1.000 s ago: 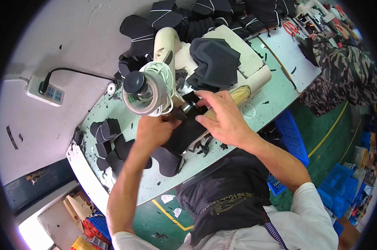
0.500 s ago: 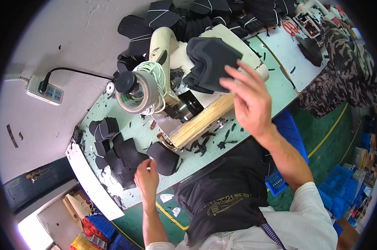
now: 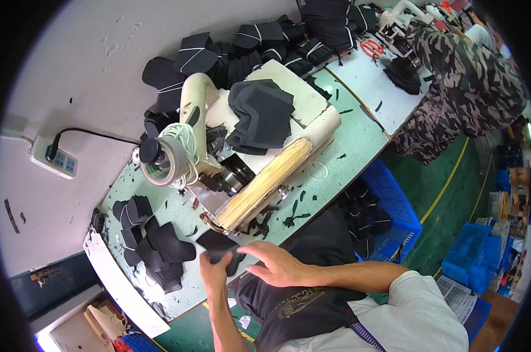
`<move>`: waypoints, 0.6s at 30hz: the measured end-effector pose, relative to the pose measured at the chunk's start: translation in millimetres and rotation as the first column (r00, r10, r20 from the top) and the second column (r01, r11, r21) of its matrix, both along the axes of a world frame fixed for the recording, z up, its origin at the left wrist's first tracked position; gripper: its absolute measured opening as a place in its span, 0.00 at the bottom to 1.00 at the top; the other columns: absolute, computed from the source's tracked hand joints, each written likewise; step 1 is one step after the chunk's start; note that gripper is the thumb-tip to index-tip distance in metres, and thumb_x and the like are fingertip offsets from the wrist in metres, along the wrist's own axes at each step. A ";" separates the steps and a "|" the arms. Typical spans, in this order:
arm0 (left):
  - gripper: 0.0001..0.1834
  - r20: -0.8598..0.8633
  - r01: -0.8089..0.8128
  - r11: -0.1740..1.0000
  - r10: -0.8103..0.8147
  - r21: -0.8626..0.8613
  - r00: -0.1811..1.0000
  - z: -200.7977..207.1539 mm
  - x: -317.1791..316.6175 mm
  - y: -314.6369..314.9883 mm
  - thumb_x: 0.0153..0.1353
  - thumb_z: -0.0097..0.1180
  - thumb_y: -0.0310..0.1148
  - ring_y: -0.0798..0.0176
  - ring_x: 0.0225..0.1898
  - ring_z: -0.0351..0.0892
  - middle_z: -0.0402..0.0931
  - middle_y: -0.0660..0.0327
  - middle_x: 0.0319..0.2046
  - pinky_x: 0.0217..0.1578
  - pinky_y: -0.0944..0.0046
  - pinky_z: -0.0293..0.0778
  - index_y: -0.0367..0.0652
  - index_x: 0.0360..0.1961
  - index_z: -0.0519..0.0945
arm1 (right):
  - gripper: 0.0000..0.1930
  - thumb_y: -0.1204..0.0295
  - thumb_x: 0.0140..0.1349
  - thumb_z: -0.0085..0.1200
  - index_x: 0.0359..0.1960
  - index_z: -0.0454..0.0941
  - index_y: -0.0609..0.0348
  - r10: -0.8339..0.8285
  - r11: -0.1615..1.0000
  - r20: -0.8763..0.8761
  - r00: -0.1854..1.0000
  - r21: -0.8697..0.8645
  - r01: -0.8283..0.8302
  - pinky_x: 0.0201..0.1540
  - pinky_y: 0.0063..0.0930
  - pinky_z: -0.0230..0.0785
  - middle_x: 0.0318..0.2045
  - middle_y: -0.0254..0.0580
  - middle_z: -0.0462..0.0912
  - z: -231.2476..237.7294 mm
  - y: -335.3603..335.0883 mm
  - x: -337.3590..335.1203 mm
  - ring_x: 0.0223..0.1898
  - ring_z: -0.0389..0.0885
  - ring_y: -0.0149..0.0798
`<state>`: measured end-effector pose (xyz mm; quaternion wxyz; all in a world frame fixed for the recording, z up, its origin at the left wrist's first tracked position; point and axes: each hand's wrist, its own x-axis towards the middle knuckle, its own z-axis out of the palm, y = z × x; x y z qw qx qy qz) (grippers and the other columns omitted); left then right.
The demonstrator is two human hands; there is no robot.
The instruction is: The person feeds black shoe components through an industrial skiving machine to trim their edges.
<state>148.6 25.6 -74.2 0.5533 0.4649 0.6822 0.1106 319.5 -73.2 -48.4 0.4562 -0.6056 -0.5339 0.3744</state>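
Observation:
At the table's near edge, my left hand (image 3: 214,271) pinches the left edge of a dark, curved, flat piece (image 3: 220,244), foam or fabric by its look. My right hand (image 3: 277,265) comes in from the right, thumb and fingers apart, fingertips at the piece's right edge. Left of my hands lies a loose heap of similar black pieces (image 3: 170,242). Beyond them is a white machine (image 3: 198,111) with a black and metal wheel (image 3: 237,171) and a wooden bar (image 3: 265,185). A stack of dark pieces (image 3: 262,114) rests on the machine's bed.
Tied black bundles (image 3: 259,38) line the wall. Black scraps and a white band (image 3: 317,171) lie on the green tabletop (image 3: 359,138). A blue crate (image 3: 403,226) with black pieces stands below the table's right side. A person in camouflage clothing (image 3: 465,76) is at far right.
My right hand has moved from the stack on the machine down and left to the piece by my left hand. The view has shifted, and the left hand now grips that piece.

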 end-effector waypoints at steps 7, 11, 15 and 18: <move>0.30 0.699 -0.269 0.946 0.317 -0.182 0.642 81.2 29.2 -24.5 0.64 0.56 0.33 0.54 0.55 0.73 0.71 0.51 0.55 0.57 0.53 0.70 0.37 0.65 0.62 | 0.23 0.68 0.69 0.50 0.62 0.58 0.60 -0.055 0.893 -0.692 0.720 -0.356 -0.274 0.26 0.25 0.71 0.33 0.43 0.77 44.4 16.2 17.3 0.22 0.76 0.31; 0.32 0.864 -0.218 0.975 0.074 0.043 0.499 110.9 55.3 -4.3 0.69 0.47 0.45 0.47 0.52 0.76 0.73 0.51 0.51 0.53 0.48 0.74 0.40 0.68 0.57 | 0.20 0.70 0.70 0.48 0.61 0.60 0.59 -0.154 0.841 -0.931 0.330 -0.299 -0.451 0.21 0.20 0.68 0.29 0.37 0.74 63.5 17.9 30.5 0.17 0.72 0.27; 0.24 0.636 -0.149 0.941 -0.084 0.304 0.767 108.0 74.9 14.3 0.66 0.49 0.35 0.51 0.45 0.80 0.78 0.49 0.43 0.47 0.57 0.76 0.29 0.58 0.70 | 0.20 0.68 0.70 0.49 0.60 0.62 0.58 -0.197 0.871 -0.889 0.413 -0.352 -0.343 0.20 0.20 0.67 0.31 0.38 0.75 68.7 24.6 36.5 0.19 0.72 0.27; 0.24 0.650 0.045 0.991 -0.116 0.125 0.751 112.0 58.9 47.0 0.59 0.56 0.27 0.57 0.47 0.80 0.79 0.50 0.46 0.49 0.62 0.75 0.28 0.57 0.74 | 0.20 0.67 0.68 0.52 0.60 0.66 0.57 -0.190 0.895 -0.772 0.607 -0.390 -0.215 0.18 0.18 0.63 0.30 0.35 0.76 71.1 27.6 48.7 0.18 0.69 0.23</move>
